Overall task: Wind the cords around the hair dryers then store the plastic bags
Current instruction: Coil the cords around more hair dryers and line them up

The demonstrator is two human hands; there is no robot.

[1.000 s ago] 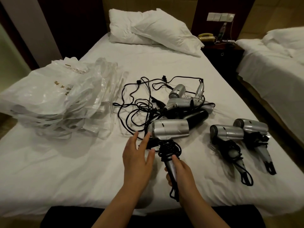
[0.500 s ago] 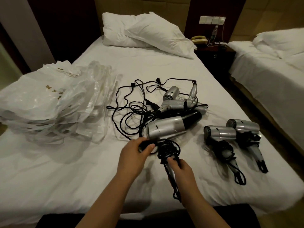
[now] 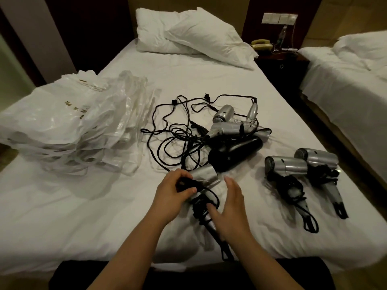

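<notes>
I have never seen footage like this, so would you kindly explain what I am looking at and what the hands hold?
There is no machine here: a camera worn on a person's head looks down at their own two hands over a bed. The left hand grips a black cord of the silver hair dryer lying in front of them. The right hand is open beside its handle, holding nothing. To the right lie two wound dryers; behind is a tangled pile of dryers with loose cords; plastic bags lie left.

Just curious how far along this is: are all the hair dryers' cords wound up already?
No, a tangle of loose cords still sprawls across the bed beside several unwound hair dryers.
</notes>
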